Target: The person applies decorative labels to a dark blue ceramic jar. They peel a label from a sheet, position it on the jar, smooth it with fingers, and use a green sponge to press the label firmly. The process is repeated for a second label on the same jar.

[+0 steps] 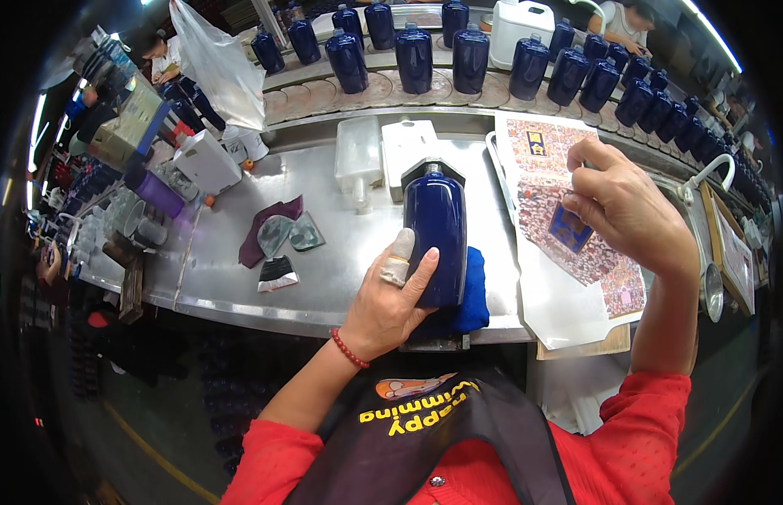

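A glossy dark blue bottle (pixel 436 227) leans base-first toward me over the bench, its neck pointing away. My left hand (pixel 387 295) is closed around its lower left side, with pale finger covers on some fingers. Over the sheets on the right, my right hand (pixel 623 198) is closed in a pinch at a patterned decal (pixel 577 252) with a blue, gold-edged panel. My fingers hide where they grip it. Beneath lies a white backing sheet (pixel 568 316) with more red and blue print. A blue cloth (pixel 474 295) is bunched under the bottle.
Behind the bench, a curved conveyor (pixel 311 99) carries several blue bottles (pixel 414 59) and a white jug (pixel 520 34). A clear container (pixel 358 156) and a white block (pixel 406 139) stand beyond my bottle. Dark cloth scraps (pixel 278 231) lie left. Other people work farther off.
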Tool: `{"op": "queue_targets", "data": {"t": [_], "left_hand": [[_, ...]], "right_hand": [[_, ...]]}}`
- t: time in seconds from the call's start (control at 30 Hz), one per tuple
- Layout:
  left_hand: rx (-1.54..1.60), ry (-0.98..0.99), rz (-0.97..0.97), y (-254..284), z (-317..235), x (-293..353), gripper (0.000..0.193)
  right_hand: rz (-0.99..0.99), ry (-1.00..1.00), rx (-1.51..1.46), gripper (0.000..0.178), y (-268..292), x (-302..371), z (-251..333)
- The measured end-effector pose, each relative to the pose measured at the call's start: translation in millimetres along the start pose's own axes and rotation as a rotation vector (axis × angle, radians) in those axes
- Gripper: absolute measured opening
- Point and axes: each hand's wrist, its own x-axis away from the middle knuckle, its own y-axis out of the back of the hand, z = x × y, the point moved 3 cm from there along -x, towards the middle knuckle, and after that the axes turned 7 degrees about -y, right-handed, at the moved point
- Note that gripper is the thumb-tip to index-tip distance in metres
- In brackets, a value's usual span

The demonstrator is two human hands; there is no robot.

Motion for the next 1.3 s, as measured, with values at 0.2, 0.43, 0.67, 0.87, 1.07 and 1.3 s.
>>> {"op": "queue_targets", "data": {"t": [0.2, 0.43, 0.67, 0.87, 1.07, 1.3], "left_hand": [[0.12, 0.032, -0.103, 31, -4, -27, 0.092], [0.05, -0.155, -0.235, 65, -35, -111, 0.053], [0.438, 0.211, -0.124, 85, -11, -95, 0.019], [0.509, 0.508, -0.127, 32, 58, -71, 0.021], [0.501, 0.556, -0.184, 7, 92, -64, 0.023], [0.919, 0.643, -0.293, -7, 92, -64, 0.02]], "right_hand": [[0.028, 0.048, -0.01, 0.022, -1, -10, 19], [-0.024, 0.166, -0.107, 0.02, 10, -13, 49], [0.09, 0.223, -0.318, 0.018, -15, -33, 39], [0.209, -0.093, -0.569, 0.022, -115, -57, 11], [0.024, -0.134, -0.604, 0.026, -155, -59, -4], [-0.019, -0.229, -0.773, 0.027, -175, -59, -10]]}}
